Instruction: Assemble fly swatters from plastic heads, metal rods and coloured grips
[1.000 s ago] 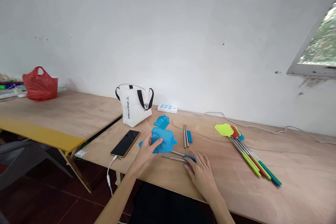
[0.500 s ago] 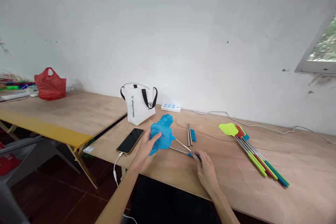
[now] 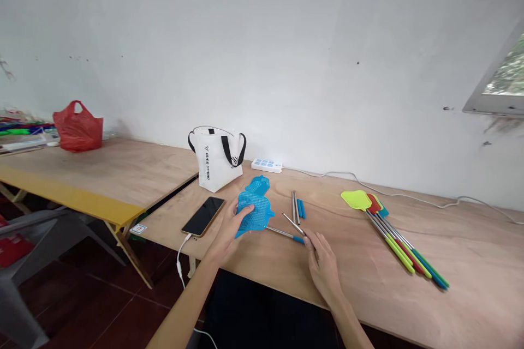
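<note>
Pinched between the thumb and fingers of my left hand point(image 3: 230, 229) is a blue mesh fly swatter head point(image 3: 254, 214) with a short socket on its right side. My right hand point(image 3: 323, 262) is closed around a silver metal rod point(image 3: 293, 223), whose bare tip points up-left, apart from that head. More blue mesh, another swatter head point(image 3: 258, 184), shows behind the held one. A thin metal shaft point(image 3: 280, 232) with a blue grip point(image 3: 298, 239) runs out from beneath, toward my right hand. The rod's lower end is hidden in my right hand.
Loose metal tubes point(image 3: 295, 208) and blue grips point(image 3: 301, 209) lie beyond my hands. Several colored fly swatters point(image 3: 393, 234) are stacked at right. A phone point(image 3: 203, 216) on a cable, a white bag point(image 3: 219, 161) and a power strip point(image 3: 266, 165) sit left and back.
The rod's tip has come away from the socket of the swatter head, leaving a gap. My left hand has barely moved and still grips the head.
</note>
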Demonstrator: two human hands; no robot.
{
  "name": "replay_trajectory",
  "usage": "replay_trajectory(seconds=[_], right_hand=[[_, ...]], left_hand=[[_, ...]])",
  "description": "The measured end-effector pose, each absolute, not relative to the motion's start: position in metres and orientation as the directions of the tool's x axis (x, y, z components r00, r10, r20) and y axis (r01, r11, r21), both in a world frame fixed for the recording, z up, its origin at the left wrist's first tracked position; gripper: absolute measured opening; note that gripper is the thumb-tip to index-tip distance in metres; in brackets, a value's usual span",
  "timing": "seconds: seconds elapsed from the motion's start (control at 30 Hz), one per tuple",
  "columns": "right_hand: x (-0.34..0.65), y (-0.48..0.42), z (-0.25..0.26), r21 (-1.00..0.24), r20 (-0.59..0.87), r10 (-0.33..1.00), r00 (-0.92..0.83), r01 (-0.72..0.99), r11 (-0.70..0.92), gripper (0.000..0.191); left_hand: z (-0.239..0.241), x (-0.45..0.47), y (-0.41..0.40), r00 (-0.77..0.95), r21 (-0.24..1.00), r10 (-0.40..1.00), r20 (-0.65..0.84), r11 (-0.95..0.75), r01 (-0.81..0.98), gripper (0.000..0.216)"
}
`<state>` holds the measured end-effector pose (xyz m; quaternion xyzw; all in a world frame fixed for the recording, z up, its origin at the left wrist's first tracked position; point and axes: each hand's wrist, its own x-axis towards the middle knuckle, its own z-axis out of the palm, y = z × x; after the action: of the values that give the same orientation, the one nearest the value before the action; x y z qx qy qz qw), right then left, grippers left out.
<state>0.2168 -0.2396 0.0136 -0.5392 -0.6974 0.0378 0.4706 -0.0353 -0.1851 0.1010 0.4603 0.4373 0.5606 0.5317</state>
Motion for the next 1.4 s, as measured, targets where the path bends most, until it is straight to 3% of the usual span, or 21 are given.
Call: replay_trajectory(seconds=[0.23,0.8,1.4], right_hand=[[0.217,-0.243,0.014,-0.548,0.593,0.802,-0.071,0.694,0.467,0.04],[0.249,-0.275,0.086,-0.479,0.584,0.811,-0.03,0.794,0.374,0.041],[0.257,-0.276,0.078,-0.442,0.563,0.82,-0.101,0.802,0.401,0.044]], left_hand=[[0.106,-0.032,-0.19,0.009,0.973,0.999,0.051,-0.047,-0.227,0.052],[0.125,-0.032,-0.21,-0.026,0.968,0.988,0.15,-0.152,-0.198,0.054],[0.119,-0.013,-0.217,0.027,0.976,0.988,0.15,-0.144,-0.162,0.042]])
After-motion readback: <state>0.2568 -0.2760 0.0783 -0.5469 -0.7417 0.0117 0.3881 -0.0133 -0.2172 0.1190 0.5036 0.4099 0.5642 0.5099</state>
